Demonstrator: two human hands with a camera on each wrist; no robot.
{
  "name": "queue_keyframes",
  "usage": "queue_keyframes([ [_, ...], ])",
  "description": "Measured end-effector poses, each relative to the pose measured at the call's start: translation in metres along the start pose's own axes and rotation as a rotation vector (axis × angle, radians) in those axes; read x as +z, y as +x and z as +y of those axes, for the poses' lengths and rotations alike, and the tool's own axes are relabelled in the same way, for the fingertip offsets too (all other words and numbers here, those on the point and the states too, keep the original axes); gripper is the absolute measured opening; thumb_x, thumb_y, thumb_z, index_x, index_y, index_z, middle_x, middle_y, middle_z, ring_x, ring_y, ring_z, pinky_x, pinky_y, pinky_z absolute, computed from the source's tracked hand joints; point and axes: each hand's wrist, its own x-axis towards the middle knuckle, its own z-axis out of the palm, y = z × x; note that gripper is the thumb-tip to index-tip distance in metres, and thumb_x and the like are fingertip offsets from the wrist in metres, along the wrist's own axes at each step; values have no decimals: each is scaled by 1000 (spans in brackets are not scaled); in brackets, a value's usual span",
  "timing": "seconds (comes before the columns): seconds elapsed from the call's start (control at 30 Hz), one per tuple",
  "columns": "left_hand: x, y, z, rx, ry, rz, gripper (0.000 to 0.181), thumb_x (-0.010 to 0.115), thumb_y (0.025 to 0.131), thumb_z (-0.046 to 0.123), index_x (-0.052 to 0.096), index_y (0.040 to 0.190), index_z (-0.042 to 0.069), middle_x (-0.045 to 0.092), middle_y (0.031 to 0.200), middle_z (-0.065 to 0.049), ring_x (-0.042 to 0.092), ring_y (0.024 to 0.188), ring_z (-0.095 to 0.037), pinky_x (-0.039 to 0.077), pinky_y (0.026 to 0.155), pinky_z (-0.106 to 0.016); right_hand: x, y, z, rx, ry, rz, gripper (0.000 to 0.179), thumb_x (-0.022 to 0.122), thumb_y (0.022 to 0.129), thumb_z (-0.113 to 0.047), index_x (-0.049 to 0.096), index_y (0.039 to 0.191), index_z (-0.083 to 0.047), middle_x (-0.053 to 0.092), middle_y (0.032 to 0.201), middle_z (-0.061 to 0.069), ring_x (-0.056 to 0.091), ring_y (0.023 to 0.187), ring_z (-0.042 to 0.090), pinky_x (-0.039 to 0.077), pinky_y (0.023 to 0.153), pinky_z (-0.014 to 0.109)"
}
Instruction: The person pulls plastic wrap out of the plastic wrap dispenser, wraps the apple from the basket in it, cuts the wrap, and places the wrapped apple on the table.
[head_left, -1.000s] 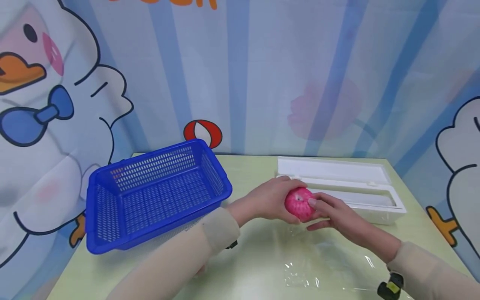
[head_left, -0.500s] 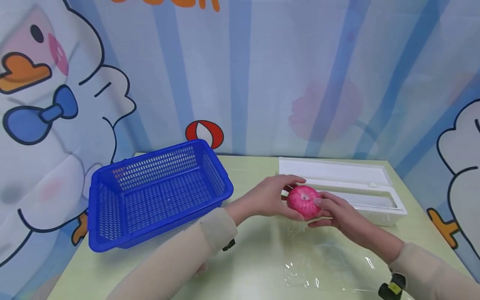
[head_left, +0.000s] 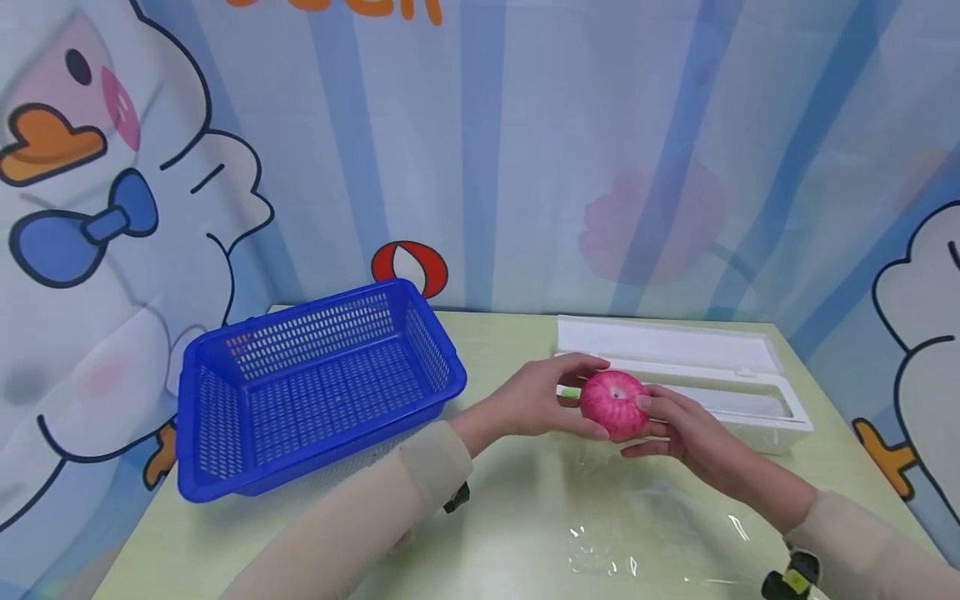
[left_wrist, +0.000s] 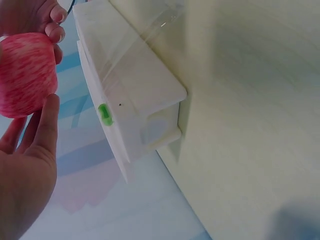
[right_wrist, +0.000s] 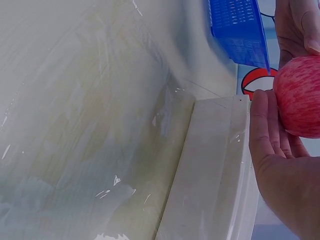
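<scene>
A pink-red streaked apple [head_left: 615, 405] is held up over the table, between both hands. My right hand [head_left: 697, 433] holds it from the right, thumb on its near face and fingers behind. On the other side, my left hand [head_left: 536, 396] stands with spread fingers, fingertips right at the apple's edge and a gap between palm and fruit. The left wrist view shows the apple [left_wrist: 27, 75] above the left hand [left_wrist: 30, 175]; in the right wrist view the right hand's fingers [right_wrist: 272, 120] lie along its side.
A blue perforated basket [head_left: 330, 446] stands at the left of the table [head_left: 495, 533]. Behind the hands is a long white box [head_left: 765, 429] with its lid [head_left: 667, 342] open. Transparent plastic film [head_left: 660, 517] lies on the table near the right hand. A printed curtain [head_left: 525, 167] hangs behind.
The apple and my right hand have shifted slightly right. My left hand has loosened around the apple, and a gap has opened between its palm and the fruit.
</scene>
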Motion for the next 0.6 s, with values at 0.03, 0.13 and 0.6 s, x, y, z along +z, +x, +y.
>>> queue_keyframes([
  [0.03,1,0,-1,4,-10,4,82,94,84,19,54,155,15,61,146,1,60,130,-12,58,94,-22,0,0,0,6,6,-1,60,41,116,-27,29,154,17,71,122,0,76,105,16,63,92,40],
  [0.13,5,-1,-3,11,-35,13,80,93,84,18,55,154,16,62,144,1,60,128,-11,59,94,-23,-1,-1,0,22,19,-4,61,40,116,-28,26,155,16,70,124,-1,76,106,16,63,93,40],
  [0.6,13,-1,-5,61,33,42,78,94,83,20,57,151,21,62,143,6,58,126,-8,57,92,-21,-3,-5,3,-10,22,-31,60,39,116,-26,27,156,16,68,129,1,76,109,17,63,94,41],
])
